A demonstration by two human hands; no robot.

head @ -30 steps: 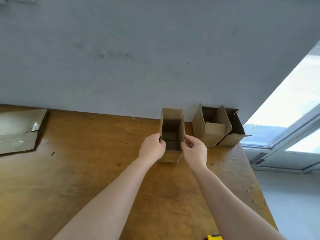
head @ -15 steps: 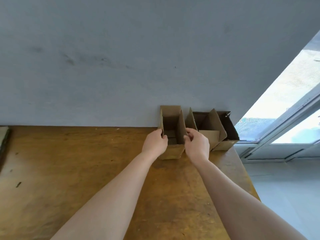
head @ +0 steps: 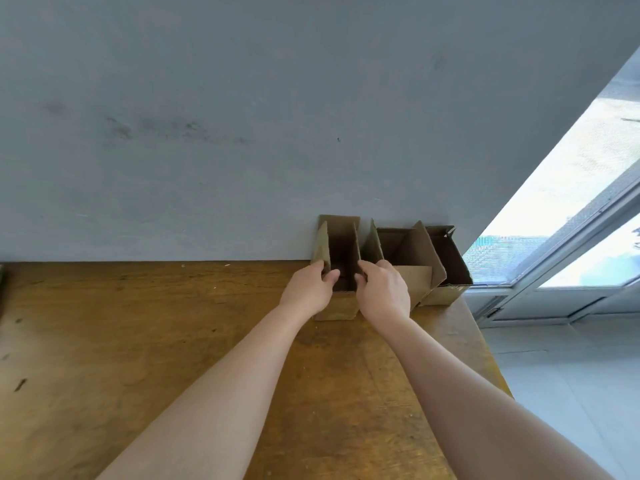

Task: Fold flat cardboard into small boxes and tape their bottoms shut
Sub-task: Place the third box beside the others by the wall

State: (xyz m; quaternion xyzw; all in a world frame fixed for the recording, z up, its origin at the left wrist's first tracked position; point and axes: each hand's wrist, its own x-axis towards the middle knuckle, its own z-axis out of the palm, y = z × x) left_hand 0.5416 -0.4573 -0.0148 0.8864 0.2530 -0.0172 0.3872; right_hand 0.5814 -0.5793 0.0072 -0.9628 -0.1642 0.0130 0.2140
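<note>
A small brown cardboard box [head: 338,308] stands upright on the wooden table [head: 145,341], its top flaps up and its back against the grey wall. My left hand [head: 308,289] grips the box's left side wall, thumb inside the opening. My right hand [head: 382,291] grips its right side wall the same way. Just to the right stand two more folded boxes: one [head: 414,282] touching my right hand, another [head: 446,261] at the table's far right corner.
The grey wall [head: 242,133] runs along the table's back edge. The table's right edge [head: 485,341] drops to a pale floor beside a window [head: 571,202]. A dark object's edge [head: 1,289] shows at the far left.
Both hands have pushed the box back toward the wall and close beside the other two boxes. The view has shifted right, so the flat cardboard at the left is out of sight.
</note>
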